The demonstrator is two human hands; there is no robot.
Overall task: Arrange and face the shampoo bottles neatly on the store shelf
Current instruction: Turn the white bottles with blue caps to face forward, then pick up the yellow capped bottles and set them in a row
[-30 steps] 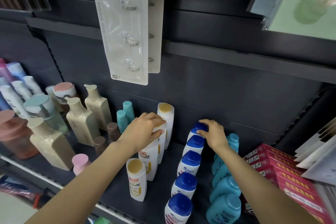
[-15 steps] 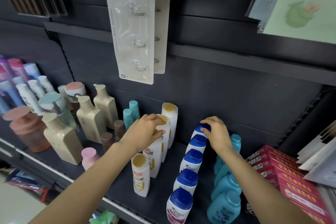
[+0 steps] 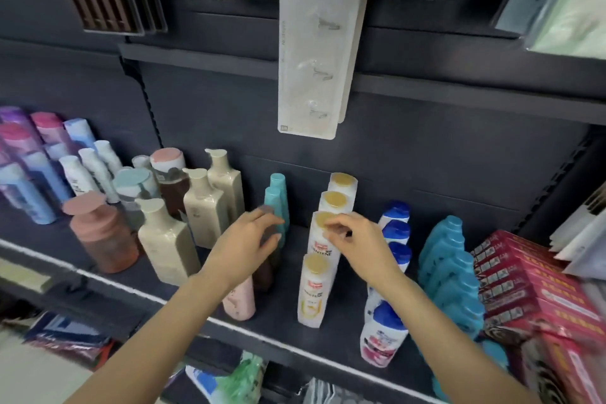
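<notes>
— How many white bottles with gold caps [image 3: 333, 205]?
— Four, in one file running near to far.
— The blue-capped white bottles [image 3: 383, 334]?
— Four show; a forearm may hide more.
— And cream pump bottles [image 3: 169, 241] on the left?
— Three. Two teal bottles [image 3: 277, 198] stand far back, and one pink bottle [image 3: 241, 300] near.

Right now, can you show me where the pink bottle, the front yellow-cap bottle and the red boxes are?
pink bottle [image 3: 240, 303]: head view, on its body.
front yellow-cap bottle [image 3: 315, 264]: head view, on its cap.
red boxes [image 3: 524, 282]: head view, on a top box.
</notes>
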